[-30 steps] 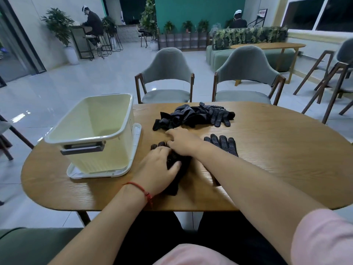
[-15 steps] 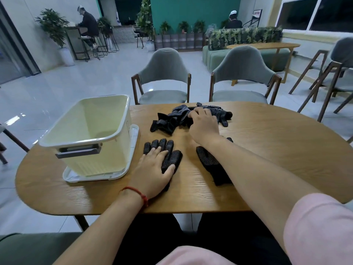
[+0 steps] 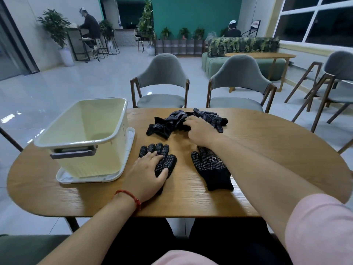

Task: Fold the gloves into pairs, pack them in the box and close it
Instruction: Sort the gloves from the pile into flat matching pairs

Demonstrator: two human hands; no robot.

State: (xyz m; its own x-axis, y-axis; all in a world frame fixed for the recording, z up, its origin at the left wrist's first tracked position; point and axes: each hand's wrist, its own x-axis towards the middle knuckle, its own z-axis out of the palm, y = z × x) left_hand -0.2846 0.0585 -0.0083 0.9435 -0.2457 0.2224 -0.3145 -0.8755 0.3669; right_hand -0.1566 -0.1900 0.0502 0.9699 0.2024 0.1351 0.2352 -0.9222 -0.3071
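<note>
The job is only just getting going, I think. The box [image 3: 91, 161] is sitting open on the left side of the table [image 3: 277, 153]. It is standing on top of its white lid [image 3: 95, 180], and I am not seeing any gloves inside it. The left hand [image 3: 148, 173] is lying flat with its fingers straight. It is pressing down on 1 black dotted glove [image 3: 165, 156] just beside the box, and it is not gripping anything. A 2nd glove [image 3: 212, 169] is lying flat near it, partly under the right forearm, and the 2 are not touching. The right hand [image 3: 200, 131] is reaching into the pile of gloves [image 3: 168, 123] at the far side. Its fingers are bending down into the cloth, and it looks like it is pinching a glove there, though its fingertips are hiding from me. No pair is looking folded yet. So nearly everything is waiting to be done: matching the gloves in 2s, folding each pair, putting them all in the box, pulling the lid out from under it and pressing it on top.
</note>
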